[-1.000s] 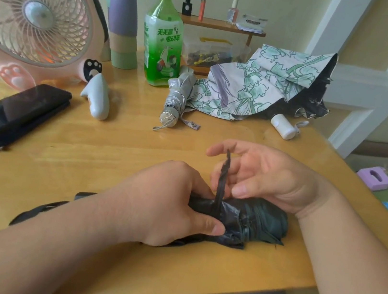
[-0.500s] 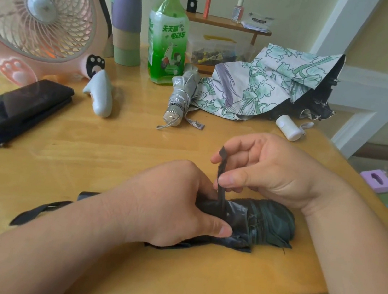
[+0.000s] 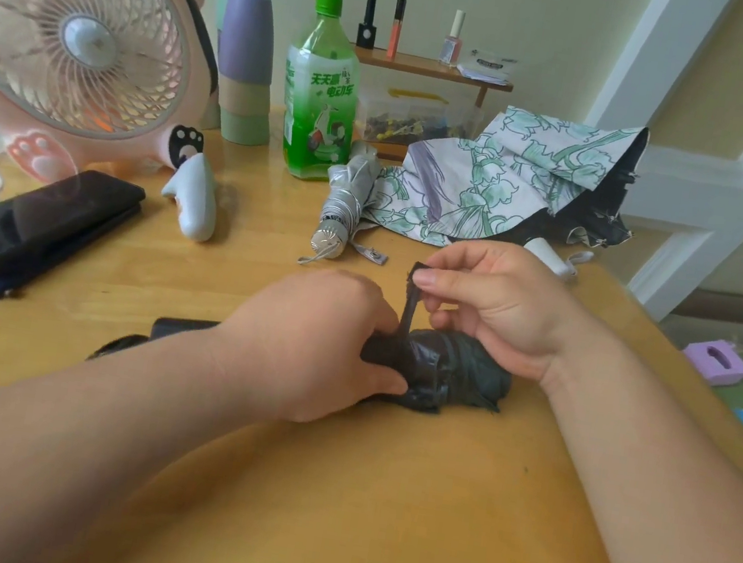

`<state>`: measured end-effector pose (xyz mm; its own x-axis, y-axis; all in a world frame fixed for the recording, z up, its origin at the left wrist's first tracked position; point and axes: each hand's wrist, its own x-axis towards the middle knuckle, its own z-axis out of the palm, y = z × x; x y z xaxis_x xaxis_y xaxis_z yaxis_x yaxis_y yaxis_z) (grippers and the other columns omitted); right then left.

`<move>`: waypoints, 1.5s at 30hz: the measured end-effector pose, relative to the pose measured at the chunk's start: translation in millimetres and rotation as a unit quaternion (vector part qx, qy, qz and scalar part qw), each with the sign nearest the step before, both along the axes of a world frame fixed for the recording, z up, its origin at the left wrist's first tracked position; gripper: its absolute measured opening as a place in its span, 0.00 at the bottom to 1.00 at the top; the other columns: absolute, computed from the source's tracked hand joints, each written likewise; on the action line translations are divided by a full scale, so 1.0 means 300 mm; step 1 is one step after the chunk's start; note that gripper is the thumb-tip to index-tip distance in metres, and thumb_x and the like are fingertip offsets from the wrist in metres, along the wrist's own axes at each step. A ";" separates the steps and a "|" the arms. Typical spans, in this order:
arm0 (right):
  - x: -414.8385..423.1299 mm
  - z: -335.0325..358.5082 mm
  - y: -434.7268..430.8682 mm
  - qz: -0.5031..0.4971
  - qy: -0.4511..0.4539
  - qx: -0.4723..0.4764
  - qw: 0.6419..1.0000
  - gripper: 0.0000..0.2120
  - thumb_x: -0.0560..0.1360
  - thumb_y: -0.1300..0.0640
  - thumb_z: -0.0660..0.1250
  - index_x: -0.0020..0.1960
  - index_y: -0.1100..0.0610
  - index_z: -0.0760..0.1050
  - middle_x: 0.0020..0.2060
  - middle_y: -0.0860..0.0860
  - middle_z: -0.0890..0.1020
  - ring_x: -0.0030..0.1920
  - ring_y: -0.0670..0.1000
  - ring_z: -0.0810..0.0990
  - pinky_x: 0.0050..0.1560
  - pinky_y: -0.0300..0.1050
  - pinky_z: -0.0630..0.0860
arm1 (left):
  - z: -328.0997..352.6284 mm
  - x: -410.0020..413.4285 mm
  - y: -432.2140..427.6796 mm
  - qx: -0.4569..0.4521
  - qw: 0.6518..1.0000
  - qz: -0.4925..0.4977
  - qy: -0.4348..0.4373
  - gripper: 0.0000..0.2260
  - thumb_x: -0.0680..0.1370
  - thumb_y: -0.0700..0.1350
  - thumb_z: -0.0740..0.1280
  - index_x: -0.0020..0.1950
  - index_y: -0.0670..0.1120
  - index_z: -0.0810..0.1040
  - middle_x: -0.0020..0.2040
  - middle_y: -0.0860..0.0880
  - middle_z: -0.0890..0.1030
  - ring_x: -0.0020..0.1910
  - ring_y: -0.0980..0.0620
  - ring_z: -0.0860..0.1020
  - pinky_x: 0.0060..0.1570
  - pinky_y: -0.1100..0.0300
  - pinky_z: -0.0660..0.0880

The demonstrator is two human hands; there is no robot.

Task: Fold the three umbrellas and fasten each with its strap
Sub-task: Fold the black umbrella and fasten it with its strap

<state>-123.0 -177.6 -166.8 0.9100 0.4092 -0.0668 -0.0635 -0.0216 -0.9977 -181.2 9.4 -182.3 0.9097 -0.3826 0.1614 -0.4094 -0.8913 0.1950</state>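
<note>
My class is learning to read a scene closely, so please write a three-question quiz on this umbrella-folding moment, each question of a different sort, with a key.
1. Multiple choice: which hand pinches the strap of the dark umbrella and holds it up? A left B right C both
2. True or false: the silver umbrella lies on the table, touched by neither hand.
3. Short answer: which umbrella's canopy lies loose, not yet rolled?

Key
1. B: the right hand pinches it, while the left hand grips the umbrella's body.
2. True.
3. The floral umbrella.
</note>
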 end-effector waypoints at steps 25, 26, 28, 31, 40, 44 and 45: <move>0.002 0.068 -0.012 0.042 -0.246 -0.154 0.956 0.04 0.75 0.64 0.74 0.43 0.58 0.82 0.30 0.52 0.82 0.24 0.46 0.73 0.26 0.37 0.71 | 0.035 0.035 0.001 -0.024 0.999 0.017 -0.046 0.27 0.68 0.59 0.77 0.64 0.56 0.74 0.46 0.58 0.70 0.49 0.52 0.74 0.44 0.60 0.63; 0.003 0.052 -0.008 0.060 -0.237 -0.168 0.955 0.04 0.76 0.64 0.73 0.43 0.58 0.81 0.30 0.53 0.82 0.23 0.45 0.73 0.25 0.36 0.71 | 0.025 0.033 0.000 -0.048 0.998 0.022 -0.014 0.31 0.66 0.62 0.78 0.65 0.58 0.73 0.46 0.60 0.71 0.47 0.54 0.74 0.43 0.61 0.64; -0.013 0.005 -0.008 0.088 -0.202 -0.169 0.961 0.04 0.75 0.63 0.74 0.42 0.58 0.81 0.30 0.54 0.82 0.22 0.45 0.72 0.23 0.36 0.69 | 0.020 0.015 0.011 -0.129 0.985 0.044 0.107 0.39 0.60 0.72 0.76 0.67 0.60 0.73 0.46 0.61 0.77 0.45 0.61 0.76 0.44 0.65 0.69; -0.042 -0.026 -0.034 0.082 -0.158 -0.105 0.978 0.04 0.70 0.57 0.73 0.40 0.57 0.81 0.30 0.57 0.82 0.20 0.47 0.71 0.22 0.34 0.67 | 0.053 0.032 0.055 -0.259 0.930 0.069 0.251 0.32 0.62 0.75 0.71 0.61 0.60 0.82 0.48 0.61 0.84 0.49 0.62 0.81 0.57 0.60 0.75; -0.047 -0.013 -0.044 0.116 -0.144 -0.119 0.976 0.06 0.66 0.59 0.75 0.41 0.60 0.81 0.29 0.54 0.82 0.22 0.48 0.77 0.25 0.36 0.75 | 0.008 0.086 0.048 -0.385 0.858 0.009 0.339 0.11 0.65 0.49 0.78 0.45 0.47 0.88 0.40 0.47 0.86 0.39 0.55 0.78 0.47 0.60 0.72; -0.043 -0.016 -0.047 0.118 -0.096 -0.076 0.985 0.05 0.65 0.63 0.75 0.40 0.61 0.82 0.31 0.57 0.82 0.29 0.49 0.82 0.30 0.42 0.82 | 0.006 0.086 0.039 -0.400 0.855 0.025 0.329 0.12 0.68 0.50 0.80 0.42 0.43 0.87 0.35 0.49 0.82 0.32 0.57 0.72 0.33 0.67 0.68; -0.044 -0.018 -0.046 0.118 -0.088 -0.072 0.987 0.05 0.64 0.64 0.75 0.40 0.61 0.82 0.31 0.58 0.82 0.30 0.50 0.82 0.31 0.43 0.83 | 0.008 0.086 0.038 -0.392 0.861 0.025 0.324 0.13 0.67 0.51 0.79 0.42 0.42 0.87 0.34 0.50 0.81 0.30 0.57 0.71 0.31 0.68 0.67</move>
